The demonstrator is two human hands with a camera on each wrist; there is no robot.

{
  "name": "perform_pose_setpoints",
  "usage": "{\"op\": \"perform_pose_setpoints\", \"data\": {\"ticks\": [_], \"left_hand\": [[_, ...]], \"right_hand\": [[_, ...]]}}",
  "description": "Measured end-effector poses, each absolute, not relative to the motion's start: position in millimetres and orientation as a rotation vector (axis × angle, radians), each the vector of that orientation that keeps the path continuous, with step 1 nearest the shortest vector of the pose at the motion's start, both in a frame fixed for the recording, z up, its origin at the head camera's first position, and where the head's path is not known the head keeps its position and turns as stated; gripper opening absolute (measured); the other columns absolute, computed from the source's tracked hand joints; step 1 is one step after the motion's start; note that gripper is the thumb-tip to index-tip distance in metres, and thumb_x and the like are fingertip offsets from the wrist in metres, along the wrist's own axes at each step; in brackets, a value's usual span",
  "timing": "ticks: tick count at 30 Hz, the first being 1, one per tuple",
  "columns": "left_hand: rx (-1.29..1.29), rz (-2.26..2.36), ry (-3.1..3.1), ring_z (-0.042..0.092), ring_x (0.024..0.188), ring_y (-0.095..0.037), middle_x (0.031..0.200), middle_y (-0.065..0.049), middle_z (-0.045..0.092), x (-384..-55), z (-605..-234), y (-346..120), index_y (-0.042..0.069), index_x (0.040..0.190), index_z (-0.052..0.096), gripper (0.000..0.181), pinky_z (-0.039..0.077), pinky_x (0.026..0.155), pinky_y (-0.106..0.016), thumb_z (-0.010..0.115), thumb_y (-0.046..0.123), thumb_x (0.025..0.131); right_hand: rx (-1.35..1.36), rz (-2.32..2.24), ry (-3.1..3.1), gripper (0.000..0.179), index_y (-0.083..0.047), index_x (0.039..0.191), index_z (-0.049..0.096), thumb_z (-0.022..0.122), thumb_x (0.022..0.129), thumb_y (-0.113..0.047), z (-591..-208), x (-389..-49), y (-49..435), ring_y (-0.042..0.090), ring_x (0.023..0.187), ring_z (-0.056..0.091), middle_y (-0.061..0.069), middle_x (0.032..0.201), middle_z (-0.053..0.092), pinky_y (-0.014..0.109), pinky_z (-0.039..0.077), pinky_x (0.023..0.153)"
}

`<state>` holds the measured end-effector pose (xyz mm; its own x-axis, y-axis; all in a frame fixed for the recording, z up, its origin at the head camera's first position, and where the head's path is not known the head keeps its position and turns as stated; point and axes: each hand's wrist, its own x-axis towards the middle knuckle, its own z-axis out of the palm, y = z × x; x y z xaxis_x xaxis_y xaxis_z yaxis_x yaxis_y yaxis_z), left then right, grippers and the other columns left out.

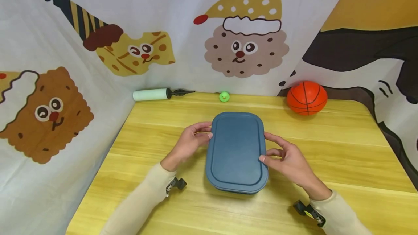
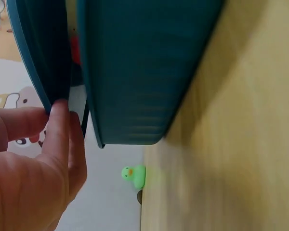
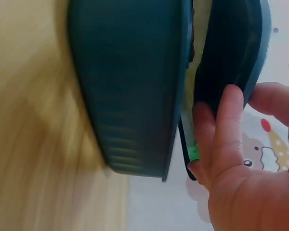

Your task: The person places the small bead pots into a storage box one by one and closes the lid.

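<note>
A dark blue lunch box [image 1: 236, 177] sits in the middle of the yellow wooden desk [image 1: 343, 148], and its matching lid [image 1: 236, 148] is held just above the base, a narrow gap showing between the two in both wrist views. The left hand [image 1: 189, 144] pinches the lid's left edge, thumb on top and fingers [image 2: 62, 139] curled under the rim; the right hand [image 1: 287, 160] does the same on the right edge, its fingers [image 3: 221, 130] hooked beneath. Each grip is thus closed on the lid, not on the box itself. To handle this step well, I judge the lid should stay level, both sides moving together so no corner catches on the base wall, and the base should stay flat on the desk. Light, even pressure at the rim looks sufficient. Well apart at the desk's far edge lie a small pump [image 1: 155, 94], a green duck toy [image 1: 224, 97] and an orange ball [image 1: 307, 97].
</note>
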<state>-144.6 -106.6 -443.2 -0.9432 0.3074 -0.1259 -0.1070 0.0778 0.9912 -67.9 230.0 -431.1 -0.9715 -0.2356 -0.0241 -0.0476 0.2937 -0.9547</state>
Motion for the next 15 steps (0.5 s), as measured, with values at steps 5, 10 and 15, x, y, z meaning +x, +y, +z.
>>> {"op": "perform_pose_setpoints", "data": {"ticks": [5, 10, 15], "left_hand": [[0.203, 1.856, 2.162, 0.071, 0.117, -0.025, 0.133, -0.016, 0.066, -142.4, -449.4, -103.1, 0.008, 0.149, 0.059, 0.052, 0.062, 0.091, -0.032, 0.073, 0.011, 0.1], [0.222, 1.778, 2.25, 0.071, 0.117, -0.027, 0.13, -0.014, 0.069, -142.0, -452.6, -102.7, 0.011, 0.151, 0.059, 0.057, 0.062, 0.093, -0.035, 0.078, 0.014, 0.097], [0.231, 1.751, 2.283, 0.071, 0.115, -0.029, 0.128, -0.014, 0.07, -141.6, -454.7, -102.6, 0.011, 0.15, 0.059, 0.057, 0.061, 0.093, -0.036, 0.078, 0.014, 0.096]], "right_hand": [[-0.2, -1.679, 2.452, 0.076, -0.011, 0.156, 0.05, 0.086, 0.09, -0.018, -440.0, -72.9, 227.9, 0.024, 0.069, 0.073, 0.018, 0.106, 0.07, 0.026, 0.05, 0.052], [-0.213, -1.628, 2.516, 0.076, -0.008, 0.153, 0.052, 0.089, 0.088, -0.018, -445.6, -75.1, 224.3, 0.02, 0.064, 0.068, 0.014, 0.094, 0.067, 0.025, 0.047, 0.051], [-0.256, -1.592, 2.603, 0.074, -0.007, 0.15, 0.055, 0.09, 0.086, -0.018, -446.7, -76.4, 222.6, 0.013, 0.074, 0.066, 0.014, 0.097, 0.065, 0.024, 0.05, 0.054]]}}
